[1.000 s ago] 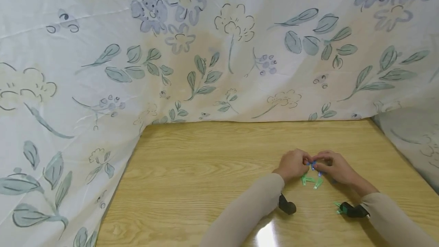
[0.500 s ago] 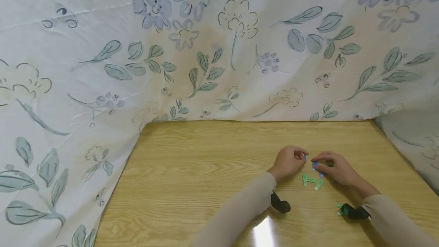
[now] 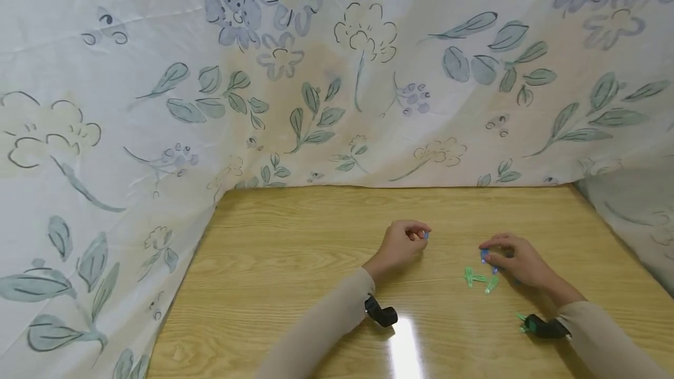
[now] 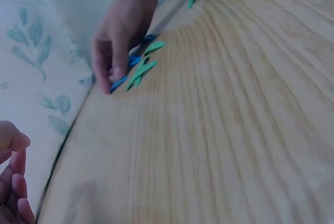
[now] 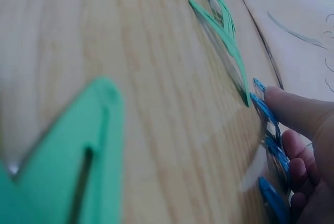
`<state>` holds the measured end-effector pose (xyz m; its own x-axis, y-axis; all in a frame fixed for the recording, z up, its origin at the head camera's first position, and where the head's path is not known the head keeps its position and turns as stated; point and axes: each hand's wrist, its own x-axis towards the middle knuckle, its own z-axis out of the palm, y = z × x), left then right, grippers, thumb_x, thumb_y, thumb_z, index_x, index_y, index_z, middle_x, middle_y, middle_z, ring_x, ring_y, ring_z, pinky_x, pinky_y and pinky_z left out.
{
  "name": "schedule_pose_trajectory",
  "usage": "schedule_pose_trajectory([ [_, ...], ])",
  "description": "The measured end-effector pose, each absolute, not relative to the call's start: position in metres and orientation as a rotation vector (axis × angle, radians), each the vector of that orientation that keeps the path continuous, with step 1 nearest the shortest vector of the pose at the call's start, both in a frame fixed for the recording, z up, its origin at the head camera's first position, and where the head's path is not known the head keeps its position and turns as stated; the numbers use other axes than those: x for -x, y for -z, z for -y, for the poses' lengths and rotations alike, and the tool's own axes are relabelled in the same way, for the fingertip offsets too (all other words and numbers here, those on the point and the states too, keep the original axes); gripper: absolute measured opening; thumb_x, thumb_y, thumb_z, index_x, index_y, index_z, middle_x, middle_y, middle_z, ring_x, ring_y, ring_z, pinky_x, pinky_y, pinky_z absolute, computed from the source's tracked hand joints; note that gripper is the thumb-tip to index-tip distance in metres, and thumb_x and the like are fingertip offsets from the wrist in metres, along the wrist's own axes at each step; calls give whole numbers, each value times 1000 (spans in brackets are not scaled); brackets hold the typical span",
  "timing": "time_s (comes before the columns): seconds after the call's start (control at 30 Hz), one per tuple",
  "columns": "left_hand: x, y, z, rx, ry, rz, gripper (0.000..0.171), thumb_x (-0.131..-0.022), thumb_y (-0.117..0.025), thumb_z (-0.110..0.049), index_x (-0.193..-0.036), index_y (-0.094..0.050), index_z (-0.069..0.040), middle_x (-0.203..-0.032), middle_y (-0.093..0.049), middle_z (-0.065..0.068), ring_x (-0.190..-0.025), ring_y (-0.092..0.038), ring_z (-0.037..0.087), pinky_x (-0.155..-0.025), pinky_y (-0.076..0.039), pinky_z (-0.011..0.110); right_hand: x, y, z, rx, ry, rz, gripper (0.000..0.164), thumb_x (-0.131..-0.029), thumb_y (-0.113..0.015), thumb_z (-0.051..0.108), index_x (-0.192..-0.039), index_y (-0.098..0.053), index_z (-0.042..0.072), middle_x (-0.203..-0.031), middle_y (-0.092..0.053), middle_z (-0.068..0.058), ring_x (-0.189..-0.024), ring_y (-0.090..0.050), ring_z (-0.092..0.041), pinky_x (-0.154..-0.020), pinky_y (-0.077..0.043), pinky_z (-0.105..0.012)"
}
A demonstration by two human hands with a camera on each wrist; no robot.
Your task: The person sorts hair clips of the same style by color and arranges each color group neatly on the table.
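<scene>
My left hand is off to the left, pinching a small blue hair clip between thumb and index finger. In the left wrist view that clip is hidden. My right hand stays low over the table, its thumb and index finger on another blue hair clip. More blue clips lie under and beside the right fingers. Several green hair clips lie just in front of the right hand, some overlapping.
More green clips lie near the right wrist's black camera. The wooden table is bordered at the back and sides by a floral cloth. A bright reflection shows on the table's front part.
My left hand has drawn away from the right hand and moved left, carrying a blue hair clip. The right hand has barely moved, and the green clips lie as before.
</scene>
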<state>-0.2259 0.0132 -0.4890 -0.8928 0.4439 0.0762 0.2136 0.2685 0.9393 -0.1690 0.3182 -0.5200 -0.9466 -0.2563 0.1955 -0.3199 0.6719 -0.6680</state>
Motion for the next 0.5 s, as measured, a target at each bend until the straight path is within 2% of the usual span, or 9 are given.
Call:
schedule_pose_trajectory([
  [0.13, 231, 487, 7, -616, -1660, -2377, 22, -94, -67, -3, -115, -74, -3, -85, -64, -4, -67, -47, 4, -59, -37, 16, 176, 519, -322, -475, -1162, 2804, 20, -93, -73, 12, -112, -75, 9, -120, -62, -13, -110, -35, 19, -90, -36, -25],
  [0.27, 237, 487, 26, -602, -1606, -2452, 22, -94, -67, -5, -115, -75, -4, -88, -67, -1, -72, -48, 6, -60, -38, 18, 184, 519, -325, -476, -1205, 2808, 20, -94, -72, 15, -113, -74, 7, -122, -61, -16, -110, -32, 20, -95, -42, -49],
  [0.37, 242, 487, 38, -577, -1590, -2502, 23, -93, -68, -4, -115, -75, -4, -90, -68, 3, -76, -50, 7, -64, -40, 19, 190, 520, -329, -492, -1237, 2805, 21, -94, -72, 14, -113, -73, 4, -123, -59, -20, -111, -29, 21, -91, -39, -66],
  [0.5, 252, 486, 57, -528, -1584, -2579, 23, -93, -68, -2, -114, -75, -2, -93, -70, 8, -82, -53, 9, -71, -44, 19, 198, 520, -332, -497, -1224, 2812, 21, -93, -72, 14, -112, -74, 6, -123, -60, -19, -110, -30, 20, -91, -40, -64],
])
